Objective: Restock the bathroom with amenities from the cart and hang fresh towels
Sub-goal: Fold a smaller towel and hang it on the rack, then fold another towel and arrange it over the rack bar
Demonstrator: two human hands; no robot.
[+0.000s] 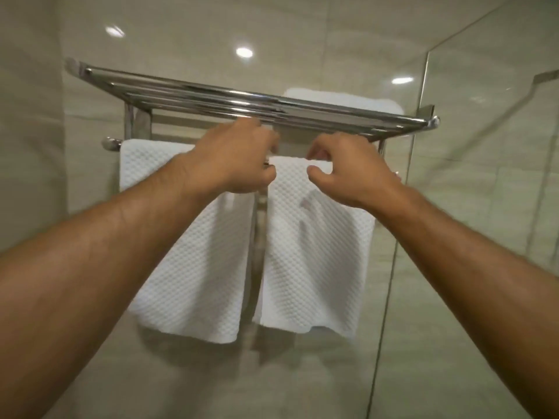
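Two white waffle-weave towels hang side by side from the lower bar of a chrome wall rack [187, 89]. The left towel [193, 267] hangs flat. The right towel [314, 261] is pinched at its top fold by both hands. My left hand [239, 158] grips its upper left corner at the bar. My right hand [348, 170] holds the top edge just to the right, thumb and fingers closed on the cloth. A folded white towel [348, 99] lies on the rack's top shelf at the right.
Beige tiled wall [181, 31] behind the rack. A glass shower panel [484, 176] stands close on the right, its edge running down beside the right towel. The bar's left end knob [110, 143] sticks out past the left towel.
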